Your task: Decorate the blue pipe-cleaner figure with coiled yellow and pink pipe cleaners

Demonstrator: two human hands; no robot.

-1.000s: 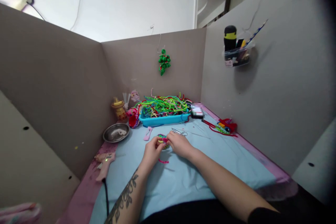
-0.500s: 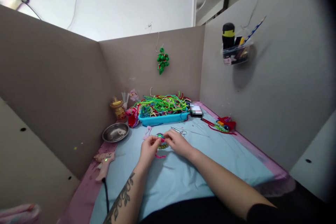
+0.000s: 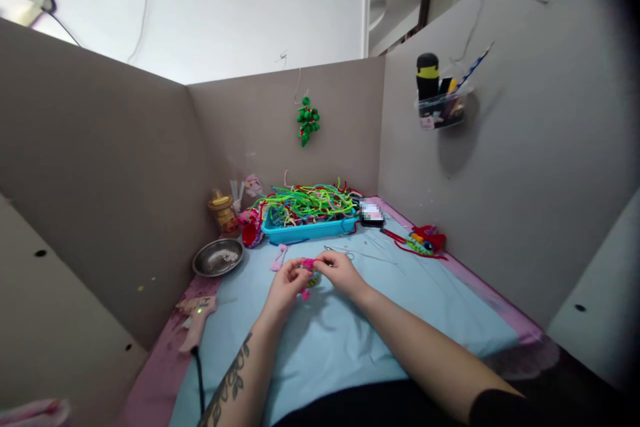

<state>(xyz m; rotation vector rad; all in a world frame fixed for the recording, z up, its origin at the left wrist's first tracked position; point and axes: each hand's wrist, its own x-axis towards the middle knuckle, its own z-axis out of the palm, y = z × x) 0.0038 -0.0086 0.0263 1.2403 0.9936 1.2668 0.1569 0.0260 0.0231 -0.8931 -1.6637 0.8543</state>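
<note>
Over the middle of the table, a small multicoloured craft piece [image 3: 314,279] with yellow, green and blue in it is pinched by my left hand [image 3: 286,287]. A bright pink fuzzy strand [image 3: 309,263] runs along its top edge, and my right hand [image 3: 341,273] has thumb and fingers closed on it. A pink end hangs beneath the left fingers. Both hands are close together, and their fingers partly cover the piece. Just beyond the right hand lie metal scissors [image 3: 345,254]. A pale pink clip-like item [image 3: 280,257] rests behind the left hand.
A blue tray [image 3: 310,232] heaped with fuzzy strands stands at the back. Left are a metal bowl [image 3: 205,269] with small white bits and a pink glue gun [image 3: 198,325] with its cord. A red and green craft item [image 3: 426,241] lies right. Grey partitions [image 3: 340,127] surround the table.
The pink strand now shows higher, along the top of the piece between my fingers, and its loose end has shifted. My view has tilted slightly. Both hands keep their grip.
</note>
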